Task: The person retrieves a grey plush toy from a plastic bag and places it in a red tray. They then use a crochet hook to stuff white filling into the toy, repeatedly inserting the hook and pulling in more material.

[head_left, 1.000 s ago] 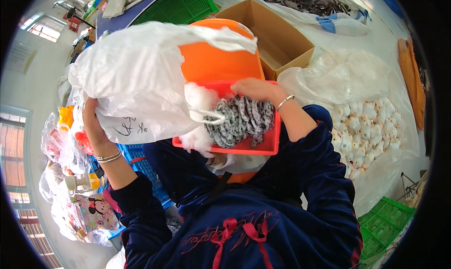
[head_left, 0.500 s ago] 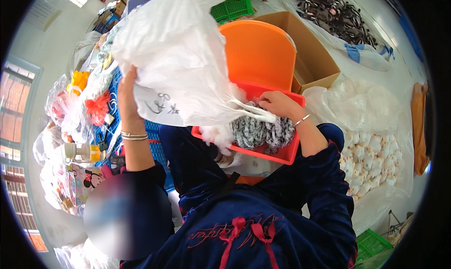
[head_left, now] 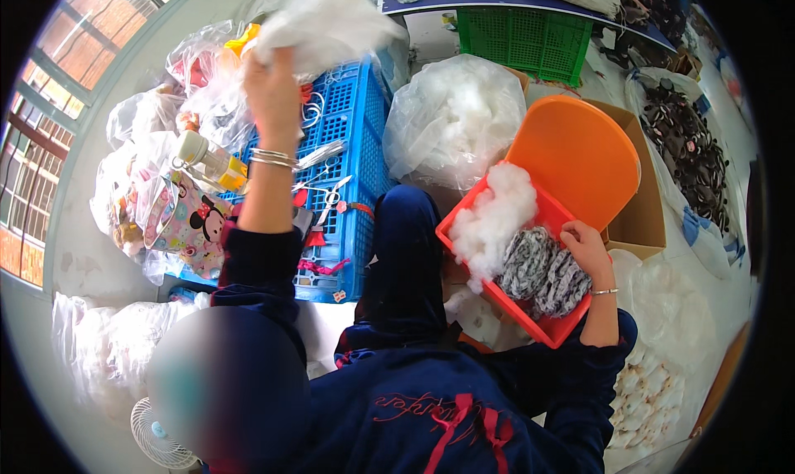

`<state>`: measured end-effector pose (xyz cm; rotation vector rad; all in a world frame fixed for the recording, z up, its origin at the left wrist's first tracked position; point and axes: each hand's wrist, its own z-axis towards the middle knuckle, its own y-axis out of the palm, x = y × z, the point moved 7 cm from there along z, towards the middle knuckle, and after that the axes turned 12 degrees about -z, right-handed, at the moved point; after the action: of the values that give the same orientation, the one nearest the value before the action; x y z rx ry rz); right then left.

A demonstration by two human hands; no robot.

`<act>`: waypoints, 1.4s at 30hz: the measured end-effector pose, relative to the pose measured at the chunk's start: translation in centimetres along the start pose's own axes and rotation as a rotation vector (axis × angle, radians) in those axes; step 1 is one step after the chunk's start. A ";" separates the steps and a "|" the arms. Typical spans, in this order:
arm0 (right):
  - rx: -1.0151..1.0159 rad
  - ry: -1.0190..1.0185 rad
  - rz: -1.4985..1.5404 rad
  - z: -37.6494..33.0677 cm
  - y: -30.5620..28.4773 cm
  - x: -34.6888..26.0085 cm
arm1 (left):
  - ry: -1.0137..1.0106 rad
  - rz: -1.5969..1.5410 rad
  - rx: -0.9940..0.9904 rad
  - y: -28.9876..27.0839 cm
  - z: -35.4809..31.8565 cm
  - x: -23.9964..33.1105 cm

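Closest in, the right hand [head_left: 584, 244] rests at the near right corner of the red tray [head_left: 530, 312], which sits tilted across the person's lap. Its fingers [head_left: 571, 235] are curled down onto the grey-and-white knitted pieces [head_left: 542, 269], pressing or loosely gripping their top edge; how tightly they close cannot be told, since the fingertips are buried in the yarn. The knitted pieces lie directly under and to the left of that hand, packed side by side along the tray's long axis, which runs from lower right up to upper left. Just beyond them, toward the upper left end of the tray, sits a clump of white stuffing [head_left: 495, 217], touching the knitted pieces. An orange lid-like panel [head_left: 580, 155] stands up behind the tray.

Farther off, the left hand [head_left: 272, 93] is raised high, well apart from the tray, with its fingers closed around the gathered neck of a white plastic bag [head_left: 323, 19]. So the right hand is by far the nearer to the tray's contents. Beneath the raised arm lies a blue crate [head_left: 348, 143], and beyond the tray a clear bag of white stuffing [head_left: 455, 118], then a green crate [head_left: 526, 35].
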<state>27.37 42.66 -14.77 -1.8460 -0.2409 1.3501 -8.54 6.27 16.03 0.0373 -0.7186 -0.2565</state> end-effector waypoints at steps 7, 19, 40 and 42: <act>-0.013 -0.014 -0.021 0.1 1.1 0.4 | 0.329 0.581 -0.132 -5.3 4.3 -2.1; -0.048 -0.001 -0.026 -0.2 1.4 0.4 | -0.346 1.761 -0.817 -11.5 -2.9 -21.2; 0.020 -0.008 -0.138 -0.8 -0.4 -1.2 | -0.329 1.649 -1.102 -3.4 0.7 -11.4; 0.054 -0.025 -0.094 -0.8 -0.6 -1.7 | -0.131 1.467 -1.093 0.6 -0.7 -9.8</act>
<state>27.53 41.68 -13.08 -1.7525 -0.2974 1.3028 -15.06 9.25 9.21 -1.5043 -0.4989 0.7919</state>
